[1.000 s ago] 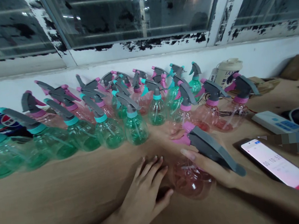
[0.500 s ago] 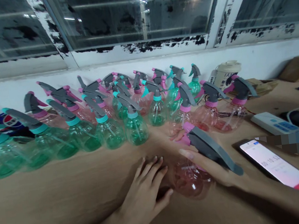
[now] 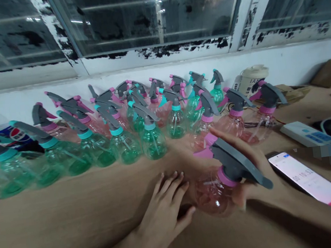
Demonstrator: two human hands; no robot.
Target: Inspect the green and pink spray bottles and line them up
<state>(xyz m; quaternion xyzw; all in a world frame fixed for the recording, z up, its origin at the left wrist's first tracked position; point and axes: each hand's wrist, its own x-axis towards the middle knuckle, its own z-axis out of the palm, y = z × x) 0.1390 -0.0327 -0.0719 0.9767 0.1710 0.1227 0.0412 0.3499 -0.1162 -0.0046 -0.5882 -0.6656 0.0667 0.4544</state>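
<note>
In front of me a clear pink spray bottle with a grey and pink spray head stands on the wooden table, tilted slightly if at all. My right hand is closed around its neck from the right; the spray head hides part of the fingers. The thumb shows under the pink collar, and one finger reaches up behind the nozzle. Just left of the bottle, my left hand lies open on the table with fingers spread and holds nothing. Its fingertips are close to the bottle.
Several green spray bottles line the front row, with pink ones at right and more behind. A phone showing a timer and a power strip lie right. A cup and a Pepsi bottle stand farther back.
My right thumb has moved from the front of the spray head down beneath the collar, and a finger now extends up behind the nozzle. The left hand has hardly moved.
</note>
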